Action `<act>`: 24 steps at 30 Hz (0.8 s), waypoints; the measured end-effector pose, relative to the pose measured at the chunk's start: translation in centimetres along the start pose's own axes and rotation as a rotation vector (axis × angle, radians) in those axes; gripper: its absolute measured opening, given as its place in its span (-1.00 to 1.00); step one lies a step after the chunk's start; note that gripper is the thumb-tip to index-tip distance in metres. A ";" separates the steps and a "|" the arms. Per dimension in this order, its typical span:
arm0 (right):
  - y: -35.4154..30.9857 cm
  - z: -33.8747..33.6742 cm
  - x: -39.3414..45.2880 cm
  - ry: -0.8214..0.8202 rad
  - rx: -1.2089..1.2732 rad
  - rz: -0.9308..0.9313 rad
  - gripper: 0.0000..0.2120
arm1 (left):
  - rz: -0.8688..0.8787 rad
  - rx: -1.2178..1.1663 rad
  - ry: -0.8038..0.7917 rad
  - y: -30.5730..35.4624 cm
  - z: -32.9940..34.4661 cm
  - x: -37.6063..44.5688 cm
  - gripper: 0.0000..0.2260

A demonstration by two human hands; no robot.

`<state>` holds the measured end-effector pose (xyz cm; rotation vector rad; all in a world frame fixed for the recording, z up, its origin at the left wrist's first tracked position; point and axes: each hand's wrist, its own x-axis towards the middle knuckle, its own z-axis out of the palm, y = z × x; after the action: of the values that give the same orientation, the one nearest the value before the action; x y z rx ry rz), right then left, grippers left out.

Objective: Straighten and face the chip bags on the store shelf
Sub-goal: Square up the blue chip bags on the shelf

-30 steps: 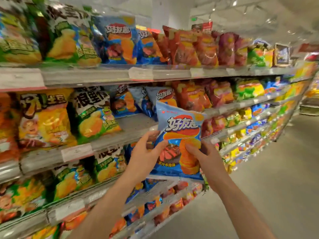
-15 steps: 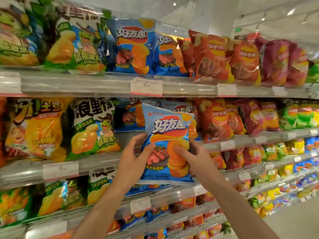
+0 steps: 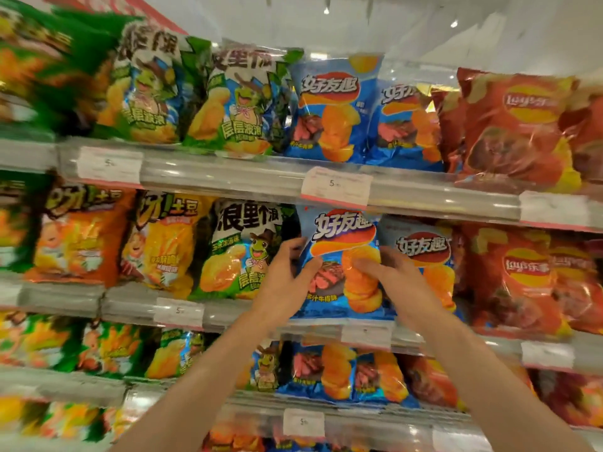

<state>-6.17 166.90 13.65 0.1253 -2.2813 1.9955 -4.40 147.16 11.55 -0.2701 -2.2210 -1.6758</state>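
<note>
Closest to me, two bare forearms rise from the bottom of the view toward the middle shelf (image 3: 248,316). The left hand (image 3: 283,278) grips the left edge of a blue chip bag (image 3: 342,256), thumb across the front and fingers tucked behind; the right hand (image 3: 396,282), at three o'clock from the left, pinches the bag's right side with its thumb on the printed chips. The bag stands upright, label facing out, its bottom at the shelf lip and its top just under the price tag (image 3: 336,187) of the shelf above. Touching it at three o'clock is a second blue bag (image 3: 421,249), partly behind the right hand; at nine o'clock stands a green frog bag (image 3: 244,252), with yellow bags beyond. Further back and up, at twelve o'clock, the top shelf carries matching blue bags (image 3: 329,109) and red bags (image 3: 518,125). I judge the step in hand is seating this bag in its blue row. The next move calls for pressing it square against its neighbour, flush with the lip, then letting go without tipping it forward.
</note>
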 end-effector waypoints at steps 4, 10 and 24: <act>-0.6 0.2 4.1 -0.007 -0.055 -0.041 -0.62 | -0.041 0.028 0.034 0.4 0.8 3.6 -0.54; 1.2 1.8 6.4 0.018 0.057 0.061 -0.19 | -0.160 -0.045 0.063 -1.5 3.0 5.2 -0.59; 4.5 4.2 7.3 0.242 0.076 0.060 -0.59 | -0.262 -0.240 0.140 -3.1 5.0 6.0 -0.79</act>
<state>-14.08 163.36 9.65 -0.1711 -2.0838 2.0029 -11.82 150.72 9.86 0.0841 -2.0229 -2.0345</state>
